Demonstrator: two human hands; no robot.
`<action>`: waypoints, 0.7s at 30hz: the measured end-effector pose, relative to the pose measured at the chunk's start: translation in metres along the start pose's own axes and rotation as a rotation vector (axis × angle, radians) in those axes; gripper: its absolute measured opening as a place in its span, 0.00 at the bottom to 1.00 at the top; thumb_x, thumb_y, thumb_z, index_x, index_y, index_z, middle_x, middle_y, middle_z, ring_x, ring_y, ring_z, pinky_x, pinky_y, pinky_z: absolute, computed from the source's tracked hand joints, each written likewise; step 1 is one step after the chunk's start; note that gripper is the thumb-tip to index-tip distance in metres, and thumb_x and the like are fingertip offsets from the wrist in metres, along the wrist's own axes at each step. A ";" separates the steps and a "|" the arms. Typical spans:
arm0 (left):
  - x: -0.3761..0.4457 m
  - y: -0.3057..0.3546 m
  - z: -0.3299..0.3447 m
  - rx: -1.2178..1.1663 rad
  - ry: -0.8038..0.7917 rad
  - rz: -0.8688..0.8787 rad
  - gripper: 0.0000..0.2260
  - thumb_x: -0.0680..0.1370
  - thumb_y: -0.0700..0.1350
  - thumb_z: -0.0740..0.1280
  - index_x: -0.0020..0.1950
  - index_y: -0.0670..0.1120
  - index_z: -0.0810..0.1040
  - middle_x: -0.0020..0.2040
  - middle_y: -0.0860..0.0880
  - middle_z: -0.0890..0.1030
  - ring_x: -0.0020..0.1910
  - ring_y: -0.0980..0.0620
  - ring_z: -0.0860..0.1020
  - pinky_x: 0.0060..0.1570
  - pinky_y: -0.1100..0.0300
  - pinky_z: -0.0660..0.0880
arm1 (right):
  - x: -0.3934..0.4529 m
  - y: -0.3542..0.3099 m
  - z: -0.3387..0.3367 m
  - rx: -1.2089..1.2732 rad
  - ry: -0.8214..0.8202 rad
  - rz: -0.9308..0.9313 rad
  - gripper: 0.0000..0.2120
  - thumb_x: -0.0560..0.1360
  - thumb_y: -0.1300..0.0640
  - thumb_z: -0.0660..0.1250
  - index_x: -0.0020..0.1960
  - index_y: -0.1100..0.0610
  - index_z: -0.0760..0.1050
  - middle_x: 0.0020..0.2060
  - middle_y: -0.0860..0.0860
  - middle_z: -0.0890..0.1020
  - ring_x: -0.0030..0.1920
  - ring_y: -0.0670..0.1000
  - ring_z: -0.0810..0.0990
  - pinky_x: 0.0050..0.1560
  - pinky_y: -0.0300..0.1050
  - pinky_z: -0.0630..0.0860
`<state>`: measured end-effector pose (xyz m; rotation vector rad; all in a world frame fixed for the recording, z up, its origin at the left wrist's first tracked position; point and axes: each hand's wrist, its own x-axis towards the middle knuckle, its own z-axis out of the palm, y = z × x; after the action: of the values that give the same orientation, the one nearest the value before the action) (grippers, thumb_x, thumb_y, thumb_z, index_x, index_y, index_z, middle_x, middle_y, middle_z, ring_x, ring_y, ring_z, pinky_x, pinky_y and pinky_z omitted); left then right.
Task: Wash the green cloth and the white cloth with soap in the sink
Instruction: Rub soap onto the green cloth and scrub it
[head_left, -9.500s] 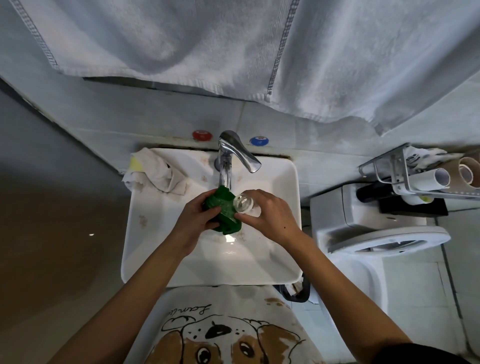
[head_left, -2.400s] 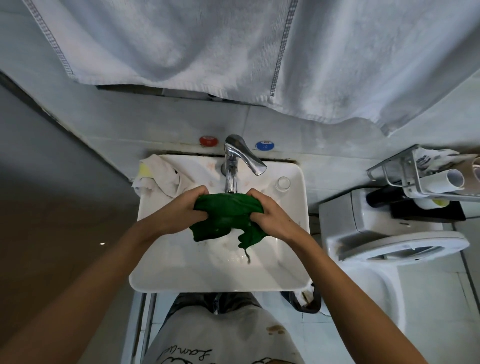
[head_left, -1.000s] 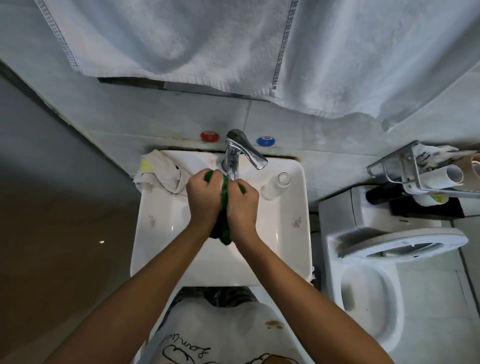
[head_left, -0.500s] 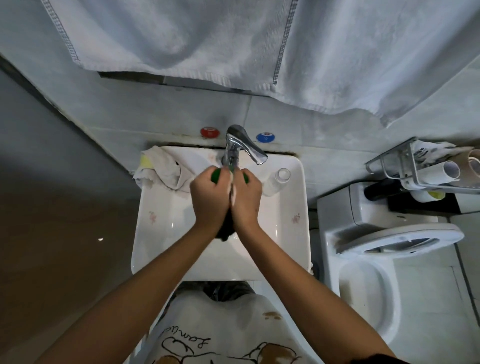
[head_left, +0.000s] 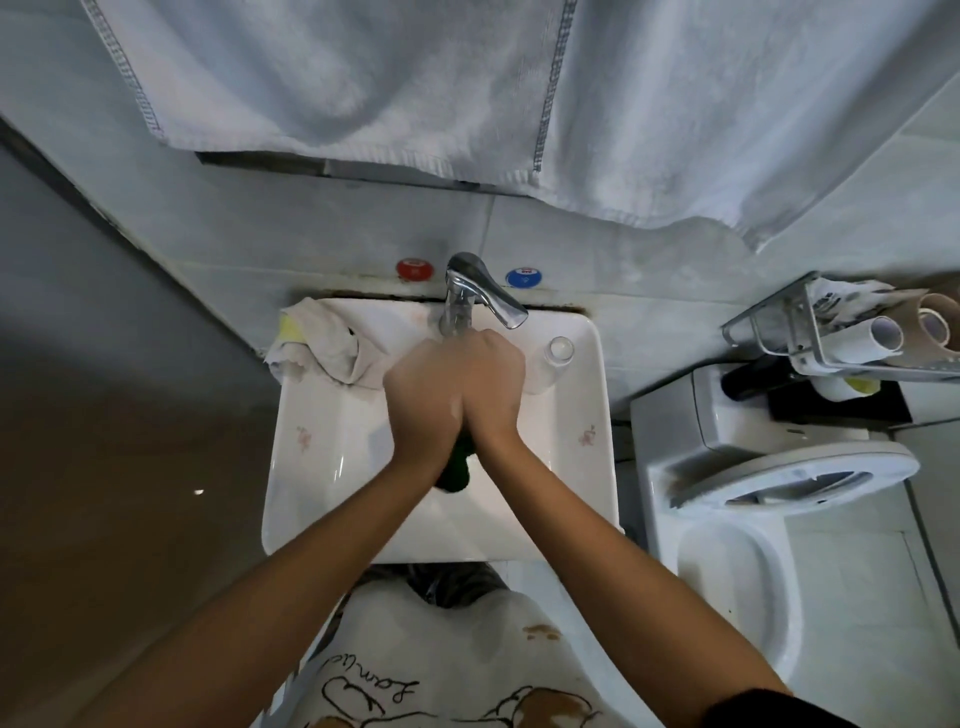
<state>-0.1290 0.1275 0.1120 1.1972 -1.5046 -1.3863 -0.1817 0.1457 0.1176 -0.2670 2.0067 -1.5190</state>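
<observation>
While both hands (head_left: 454, 387) are clasping the green cloth (head_left: 456, 470) over the sink (head_left: 587, 467), suds are needing firm, even rubbing. White cloth (head_left: 332, 348), far left rim, is waiting.

A white sink (head_left: 332, 499) carries a crumpled white cloth (head_left: 332, 348) and a clear bottle (head_left: 550, 364) on its rim

The sink (head_left: 332, 467) basin lies open at left and right of the frame's centre; the faucet (head_left: 470, 291) overhangs its upper middle; the white cloth (head_left: 324, 345) crowds the upper-left corner; a small bottle (head_left: 553, 364) blocks the upper-right corner; a hanging towel (head_left: 467, 93) closes the top.
</observation>
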 end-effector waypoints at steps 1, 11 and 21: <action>0.013 0.002 -0.002 -0.014 0.038 -0.049 0.18 0.77 0.38 0.63 0.28 0.49 0.66 0.22 0.55 0.68 0.24 0.59 0.66 0.28 0.62 0.65 | -0.007 0.001 0.002 -0.008 -0.037 -0.034 0.15 0.77 0.61 0.62 0.32 0.55 0.70 0.26 0.48 0.71 0.30 0.46 0.69 0.33 0.41 0.67; 0.036 0.010 -0.003 0.025 0.049 -0.065 0.18 0.78 0.40 0.64 0.28 0.50 0.67 0.25 0.53 0.68 0.26 0.56 0.66 0.30 0.60 0.65 | -0.014 0.000 0.002 0.022 -0.077 -0.071 0.16 0.77 0.63 0.61 0.31 0.54 0.68 0.26 0.47 0.69 0.30 0.46 0.67 0.31 0.38 0.65; 0.020 0.004 0.002 0.019 0.029 0.005 0.18 0.77 0.39 0.64 0.29 0.51 0.66 0.24 0.54 0.67 0.24 0.60 0.65 0.28 0.61 0.64 | -0.007 0.000 -0.006 0.016 -0.076 -0.038 0.17 0.77 0.64 0.61 0.31 0.54 0.67 0.25 0.46 0.69 0.27 0.42 0.66 0.30 0.35 0.64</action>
<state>-0.1374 0.1087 0.1148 1.2198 -1.5030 -1.3484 -0.1799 0.1540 0.1207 -0.3525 1.9395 -1.5253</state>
